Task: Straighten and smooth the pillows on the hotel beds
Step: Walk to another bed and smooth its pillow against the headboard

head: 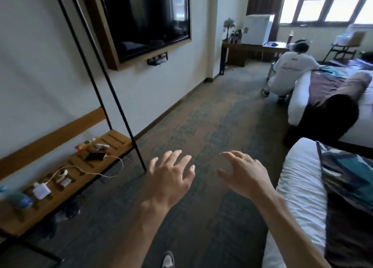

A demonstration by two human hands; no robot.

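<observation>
The patterned grey-green carpet (201,110) ran flat between the wall and two beds; the nearer bed with wrinkled white linen (298,187) carried a dark runner with a teal print (347,178) across its foot; the farther white bed (302,98) wore a smooth brown runner (331,85); no pillow could be seen on either from where I stood. A slatted wooden bench on black metal legs (113,144) held small clutter and a white charger with its cord (41,191); a glossy black television in a wooden frame (145,19) hung above. The left hand (171,176) and the right hand (244,174) hovered over the carpet, fingers spread and relaxed, holding nothing, touching nothing; a crouching person in white (290,65) leaned at the far bed.
</observation>
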